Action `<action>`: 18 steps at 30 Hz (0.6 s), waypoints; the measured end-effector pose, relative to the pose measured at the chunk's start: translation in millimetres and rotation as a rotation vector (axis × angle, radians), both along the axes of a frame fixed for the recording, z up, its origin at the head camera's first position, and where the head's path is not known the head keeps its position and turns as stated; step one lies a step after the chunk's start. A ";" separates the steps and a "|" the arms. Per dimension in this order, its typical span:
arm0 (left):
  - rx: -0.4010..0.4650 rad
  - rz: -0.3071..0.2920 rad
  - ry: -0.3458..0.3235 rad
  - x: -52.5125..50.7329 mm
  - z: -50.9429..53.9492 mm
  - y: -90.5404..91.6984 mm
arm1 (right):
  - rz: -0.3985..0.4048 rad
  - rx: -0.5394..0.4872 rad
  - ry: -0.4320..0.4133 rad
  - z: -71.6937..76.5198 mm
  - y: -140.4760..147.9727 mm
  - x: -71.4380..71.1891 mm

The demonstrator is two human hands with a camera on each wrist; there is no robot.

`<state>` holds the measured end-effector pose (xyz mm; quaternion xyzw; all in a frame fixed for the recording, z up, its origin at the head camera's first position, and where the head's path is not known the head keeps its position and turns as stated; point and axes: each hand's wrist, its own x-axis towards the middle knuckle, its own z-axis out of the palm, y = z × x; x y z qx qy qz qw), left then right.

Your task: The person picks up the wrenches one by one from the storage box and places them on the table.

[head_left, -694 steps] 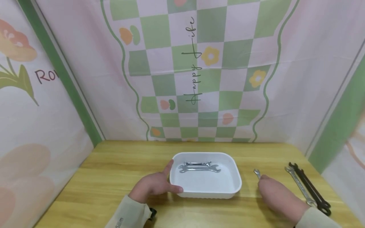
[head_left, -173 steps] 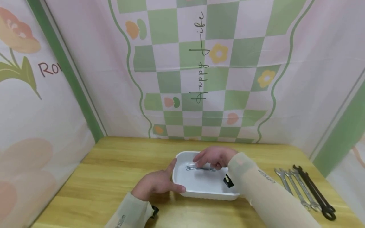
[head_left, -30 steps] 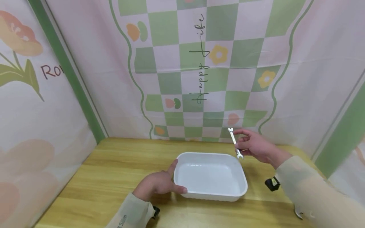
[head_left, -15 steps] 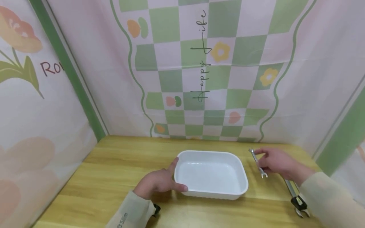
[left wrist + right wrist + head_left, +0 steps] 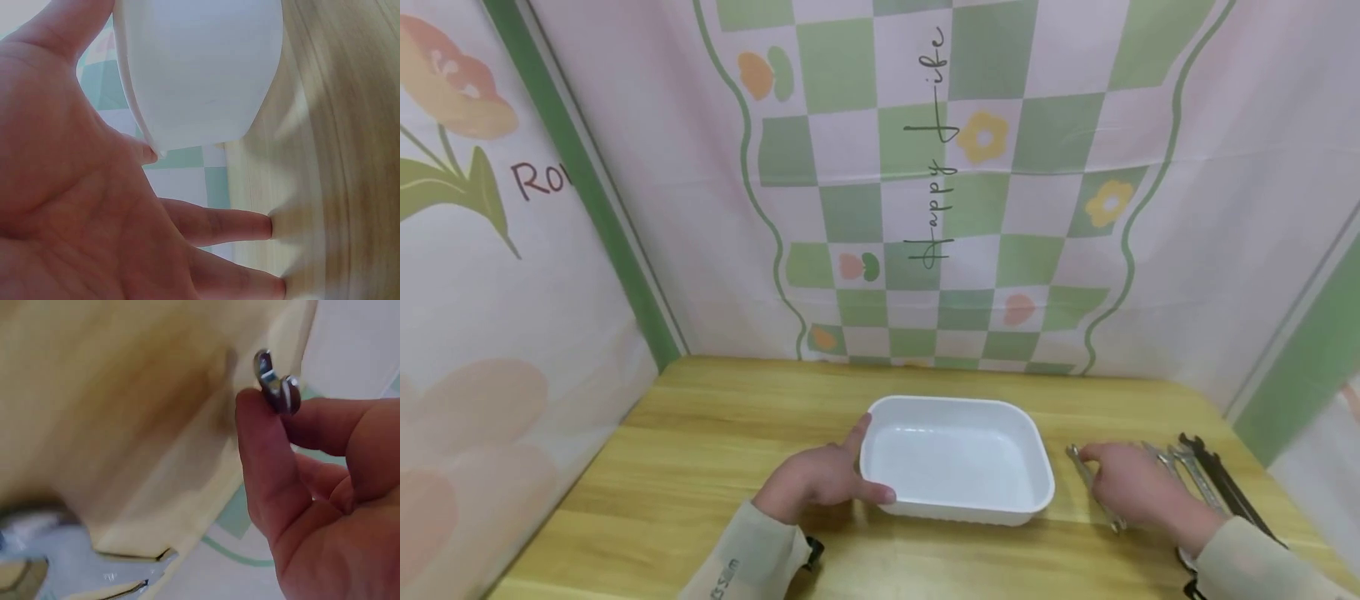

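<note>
A white rectangular tray (image 5: 955, 515) stands mid-table, its bare white floor showing. At its left end rests my left hand (image 5: 820, 479), thumb and index finger spread along the rim. In the left wrist view, other straight fingers (image 5: 215, 226) touch the table beside the tray's wall. My right hand (image 5: 1138, 487) pinches a small silver double-open-end wrench (image 5: 1086, 475), right of the tray and low over the table. One jaw end of that wrench (image 5: 289, 394) pokes past the thumb and fingertips in the right wrist view; whether it touches the table I cannot tell.
Beyond my right hand lie larger silver wrenches (image 5: 1198, 479) and black wrenches (image 5: 1228, 487), side by side and partly hidden by the hand and sleeve. A patterned curtain (image 5: 955, 208) closes off the table's (image 5: 737, 433) back edge.
Wrenches seen in the tray earlier are out of it. Over the last second my right hand has brought the small wrench rightward and down from above the tray's back-right corner. My left hand stays put.
</note>
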<state>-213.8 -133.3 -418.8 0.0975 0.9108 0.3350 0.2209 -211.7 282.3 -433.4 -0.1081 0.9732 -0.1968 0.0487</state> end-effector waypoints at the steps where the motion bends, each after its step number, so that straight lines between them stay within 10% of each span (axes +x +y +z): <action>1: 0.002 0.000 0.000 -0.1 -0.2 -0.2 | 0.001 0.001 0.010 -1.2 -1.7 2.0; 7: 0.011 -0.001 0.002 -0.7 -1.5 -1.3 | -0.059 -0.010 -0.025 -6.7 -10.5 12.1; 18: -0.010 -0.001 -0.001 -1.3 -2.6 -1.2 | 0.091 0.328 0.175 -11.1 -13.5 29.8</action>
